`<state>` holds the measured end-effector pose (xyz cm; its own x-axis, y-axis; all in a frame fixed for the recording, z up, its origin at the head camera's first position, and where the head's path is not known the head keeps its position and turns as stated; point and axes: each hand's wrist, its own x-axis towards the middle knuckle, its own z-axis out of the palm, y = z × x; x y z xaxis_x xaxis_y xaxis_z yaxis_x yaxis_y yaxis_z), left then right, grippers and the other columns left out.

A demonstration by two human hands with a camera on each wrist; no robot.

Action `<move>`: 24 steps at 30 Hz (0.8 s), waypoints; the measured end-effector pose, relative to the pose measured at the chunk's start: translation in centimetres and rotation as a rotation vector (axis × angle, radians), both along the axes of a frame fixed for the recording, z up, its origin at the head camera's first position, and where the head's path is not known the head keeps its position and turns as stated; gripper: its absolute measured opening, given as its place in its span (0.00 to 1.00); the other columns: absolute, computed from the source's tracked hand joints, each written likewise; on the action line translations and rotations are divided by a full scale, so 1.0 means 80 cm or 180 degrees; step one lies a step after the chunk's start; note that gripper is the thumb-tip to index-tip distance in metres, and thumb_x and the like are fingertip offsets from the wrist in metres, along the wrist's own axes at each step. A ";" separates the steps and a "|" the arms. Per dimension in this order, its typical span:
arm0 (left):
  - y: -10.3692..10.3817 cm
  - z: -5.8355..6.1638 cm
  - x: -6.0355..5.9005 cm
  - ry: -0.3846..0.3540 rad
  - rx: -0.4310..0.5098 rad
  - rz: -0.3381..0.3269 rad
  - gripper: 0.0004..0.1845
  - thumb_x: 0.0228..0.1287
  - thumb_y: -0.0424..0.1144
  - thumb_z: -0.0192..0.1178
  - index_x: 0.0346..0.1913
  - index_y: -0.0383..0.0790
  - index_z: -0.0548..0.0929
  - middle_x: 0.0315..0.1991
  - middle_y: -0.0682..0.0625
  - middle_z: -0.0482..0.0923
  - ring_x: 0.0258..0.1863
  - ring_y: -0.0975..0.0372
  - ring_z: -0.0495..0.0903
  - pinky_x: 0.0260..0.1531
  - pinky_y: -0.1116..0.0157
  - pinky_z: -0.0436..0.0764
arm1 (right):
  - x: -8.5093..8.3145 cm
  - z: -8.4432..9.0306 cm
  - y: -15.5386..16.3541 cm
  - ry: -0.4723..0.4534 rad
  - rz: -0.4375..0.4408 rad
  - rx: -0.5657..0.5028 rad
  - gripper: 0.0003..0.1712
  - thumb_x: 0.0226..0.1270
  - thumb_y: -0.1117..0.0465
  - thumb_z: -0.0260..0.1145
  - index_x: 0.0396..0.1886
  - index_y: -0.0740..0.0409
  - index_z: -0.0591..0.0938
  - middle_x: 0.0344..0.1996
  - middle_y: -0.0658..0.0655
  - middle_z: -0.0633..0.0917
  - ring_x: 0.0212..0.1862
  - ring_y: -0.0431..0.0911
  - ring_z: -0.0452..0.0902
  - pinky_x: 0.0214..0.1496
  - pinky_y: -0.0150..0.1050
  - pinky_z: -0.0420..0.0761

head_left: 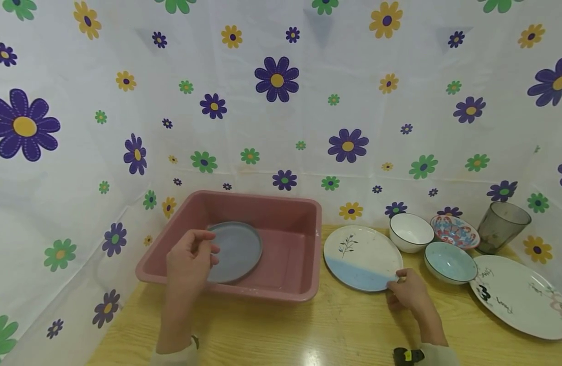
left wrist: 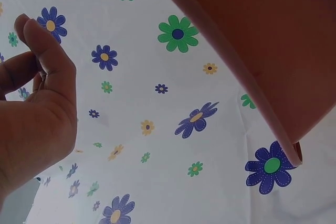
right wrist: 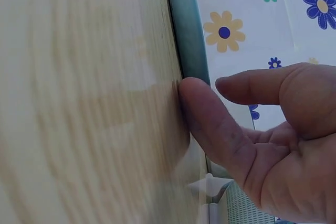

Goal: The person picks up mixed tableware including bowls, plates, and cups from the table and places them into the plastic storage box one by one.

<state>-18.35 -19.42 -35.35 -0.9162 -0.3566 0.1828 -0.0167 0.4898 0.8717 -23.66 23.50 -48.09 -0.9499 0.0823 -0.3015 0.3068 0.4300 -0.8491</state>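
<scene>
At the right-hand rim of a round cream-and-blue plate (head_left: 360, 251) with a plant sprig drawn on it is my right hand (head_left: 411, 292). One digit sits low against the plate's edge (right wrist: 190, 35) by the tabletop and another over the rim, so the right hand (right wrist: 273, 129) pinches it. My left hand (head_left: 191, 259) hovers above the near left side of a pink basin (head_left: 285, 295), its fingers loosely bent around nothing. Inside the basin lies a grey-blue plate (head_left: 237, 251), partly covered by that hand. The left wrist view has the left hand (left wrist: 47, 87) apart from the basin wall (left wrist: 262, 40).
Right of the cream-and-blue plate stand a white bowl (head_left: 411, 231), a red-and-blue patterned bowl (head_left: 454, 231) and a light blue bowl (head_left: 450, 262). Farther right are a grey see-through cup (head_left: 502, 226) and a large oval plate (head_left: 521, 295). A flowered sheet (head_left: 244, 101) walls the wooden table (head_left: 281, 335).
</scene>
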 end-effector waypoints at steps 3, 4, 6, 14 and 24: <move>-0.001 -0.001 0.001 0.0033 -0.0036 0.0011 0.11 0.75 0.35 0.48 0.49 0.41 0.81 0.36 0.45 0.84 0.28 0.61 0.81 0.28 0.72 0.79 | -0.002 -0.002 0.004 -0.0058 -0.0101 -0.0127 0.38 0.69 0.69 0.54 0.70 0.82 0.48 0.30 0.68 0.83 0.23 0.49 0.84 0.28 0.43 0.86; -0.002 -0.001 0.001 0.0037 -0.0044 0.0009 0.11 0.75 0.35 0.47 0.49 0.41 0.80 0.36 0.45 0.84 0.28 0.62 0.82 0.28 0.72 0.79 | -0.002 -0.003 0.005 -0.0076 -0.0113 -0.0119 0.38 0.69 0.68 0.54 0.69 0.83 0.49 0.29 0.67 0.83 0.23 0.48 0.84 0.28 0.42 0.86; -0.003 -0.002 0.000 0.0053 -0.0057 0.0016 0.11 0.74 0.35 0.47 0.48 0.41 0.81 0.36 0.45 0.85 0.28 0.61 0.82 0.28 0.71 0.79 | -0.004 -0.005 0.006 -0.0086 -0.0102 -0.0089 0.33 0.69 0.66 0.55 0.67 0.83 0.56 0.27 0.64 0.82 0.23 0.47 0.84 0.27 0.42 0.86; -0.005 -0.003 -0.004 0.0057 0.0009 -0.0081 0.12 0.74 0.35 0.47 0.49 0.41 0.81 0.36 0.44 0.84 0.28 0.61 0.82 0.28 0.71 0.80 | -0.012 -0.006 0.014 -0.0015 -0.0058 -0.0161 0.16 0.69 0.68 0.54 0.47 0.81 0.71 0.21 0.60 0.81 0.19 0.45 0.81 0.25 0.40 0.85; -0.009 0.002 -0.002 0.0074 0.0006 -0.0041 0.12 0.74 0.34 0.46 0.49 0.40 0.80 0.36 0.43 0.84 0.28 0.62 0.81 0.28 0.72 0.80 | -0.018 0.000 0.009 -0.0187 -0.0070 -0.0161 0.08 0.64 0.71 0.53 0.31 0.76 0.73 0.17 0.58 0.81 0.17 0.42 0.81 0.22 0.34 0.83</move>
<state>-18.54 -20.12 -35.23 -0.9162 -0.3453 0.2033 0.0097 0.4882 0.8727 -25.09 24.18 -48.12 -0.9286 0.0862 -0.3609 0.3656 0.3795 -0.8499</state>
